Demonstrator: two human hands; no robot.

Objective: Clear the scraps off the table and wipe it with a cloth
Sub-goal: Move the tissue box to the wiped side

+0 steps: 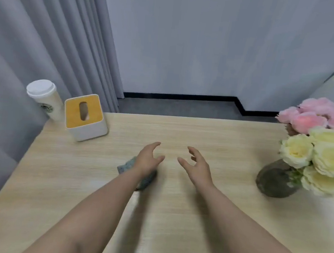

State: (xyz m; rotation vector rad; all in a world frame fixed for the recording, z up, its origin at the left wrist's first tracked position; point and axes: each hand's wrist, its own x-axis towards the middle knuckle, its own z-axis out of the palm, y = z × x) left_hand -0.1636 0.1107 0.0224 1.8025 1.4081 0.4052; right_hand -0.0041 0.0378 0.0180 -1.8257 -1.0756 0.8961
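Both my hands hover over the middle of the light wooden table (202,134), palms facing each other, fingers relaxed and holding nothing. A grey-blue cloth (128,164) lies crumpled on the table under my left hand (148,159) and wrist, which hide most of it. My right hand (196,164) is a short way to the right of the left one, above bare wood. No scraps show on the tabletop.
A white tissue box with a yellow top (84,116) and a lidded white paper cup (45,98) stand at the back left corner. A dark vase (276,179) with pink and pale yellow flowers (324,151) stands at the right edge. Grey curtain hangs left.
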